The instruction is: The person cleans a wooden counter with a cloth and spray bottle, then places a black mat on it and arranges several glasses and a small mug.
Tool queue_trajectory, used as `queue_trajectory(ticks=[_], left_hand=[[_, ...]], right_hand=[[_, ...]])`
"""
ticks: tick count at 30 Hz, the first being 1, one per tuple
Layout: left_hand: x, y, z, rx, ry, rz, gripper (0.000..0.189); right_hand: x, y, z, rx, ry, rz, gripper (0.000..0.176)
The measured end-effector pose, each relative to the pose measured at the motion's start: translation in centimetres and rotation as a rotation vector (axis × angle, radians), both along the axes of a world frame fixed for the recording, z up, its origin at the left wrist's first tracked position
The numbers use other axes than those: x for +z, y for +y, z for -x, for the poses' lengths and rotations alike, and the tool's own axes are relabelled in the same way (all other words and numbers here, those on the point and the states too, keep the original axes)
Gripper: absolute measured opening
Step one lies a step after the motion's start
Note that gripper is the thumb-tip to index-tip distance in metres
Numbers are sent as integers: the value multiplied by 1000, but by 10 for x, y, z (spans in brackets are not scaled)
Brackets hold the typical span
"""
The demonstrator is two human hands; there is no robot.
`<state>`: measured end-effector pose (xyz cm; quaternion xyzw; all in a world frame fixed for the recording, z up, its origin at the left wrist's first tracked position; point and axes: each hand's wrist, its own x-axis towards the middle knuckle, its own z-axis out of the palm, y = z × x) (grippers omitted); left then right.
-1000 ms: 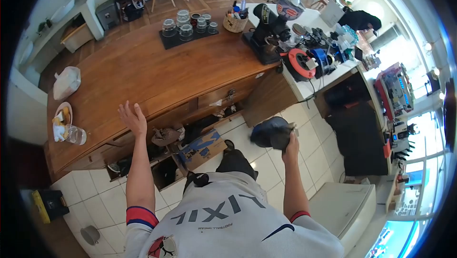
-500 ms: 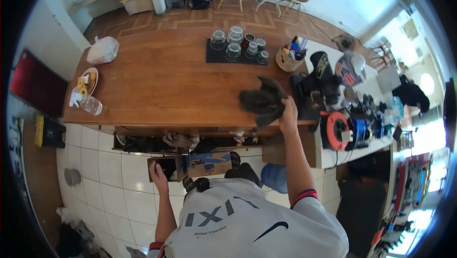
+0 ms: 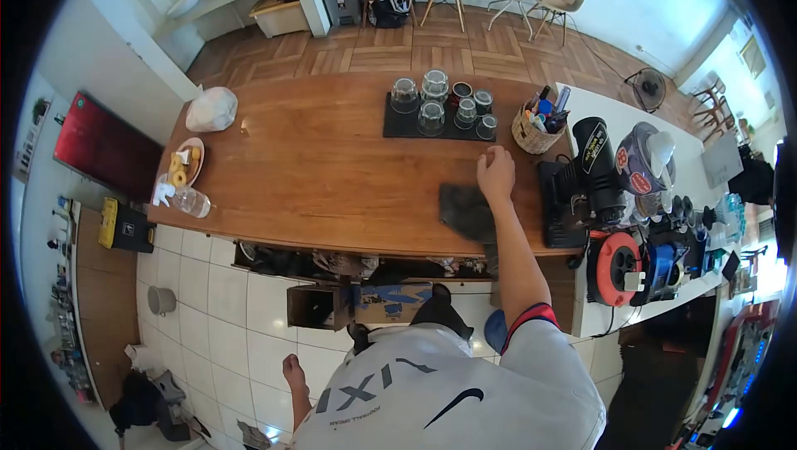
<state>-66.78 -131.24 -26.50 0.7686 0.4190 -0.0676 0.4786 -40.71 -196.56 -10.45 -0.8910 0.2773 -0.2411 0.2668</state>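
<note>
While the person leans over the long wooden counter [image 3: 332,168], the right hand [image 3: 496,172] rests on its top, right of the middle of the frame. The fingers are curled in, knuckles up. A dark cloth [image 3: 465,211] lies flat on the counter just below that hand, with the wrist and forearm crossing its right edge. Whether the fingers pinch any part of the cloth cannot be told. The cloth sits near the counter's front edge, left of a black coffee grinder [image 3: 591,169].

The left hand [image 3: 292,367] hangs low in the lower left of the frame, over the white tile floor [image 3: 224,300] and well apart from the counter. It is too small to tell whether it is spread or closed, and it touches nothing that can be seen.

Above the right hand, a dark tray [image 3: 398,128] holds a cluster of glass jars [image 3: 433,100]. Just to its right stands a woven basket [image 3: 531,136] full of pens. At the counter's left end lie a white plastic bag [image 3: 211,110], a plate [image 3: 186,161] of food and a clear bottle [image 3: 193,201] on its side. An orange cable reel [image 3: 616,267] sits at the right of the frame, and an open cardboard box [image 3: 382,297] stands under the counter.
</note>
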Motion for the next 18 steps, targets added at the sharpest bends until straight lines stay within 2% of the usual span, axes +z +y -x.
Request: queue_trajectory(ticks=[2,4,6,7,9,11,12,13,15,16,18], left_hand=[[-11,14,-16,-43,-39,2,27],[-1,14,-28,-85,-72,10,26],[35,-8,-53,-49,-99,117,25],[37,-9,-64,-55,-99,118,25],[45,-11,-83,-173,-193,131,25],[53,-8,-99,-195,-164,141,26],[54,-1,-105,-284,-139,163,30],[53,4,-110,-369,-114,189,34],[51,16,-122,-396,-100,214,35],[49,23,-125,-406,-117,221,36],[47,31,-127,-399,-122,228,37]], right_hand=[[-4,16,6,12,37,61,27],[-9,38,19,42,160,119,30],[-9,58,44,41,134,203,31],[-7,69,55,45,105,288,32],[-9,77,77,21,187,298,38],[-15,83,99,62,282,385,42],[-17,84,105,71,309,442,42],[-17,89,107,61,323,447,42],[-21,99,99,-106,432,361,41],[-30,109,93,-136,465,461,42],[-43,140,74,-30,541,447,43]])
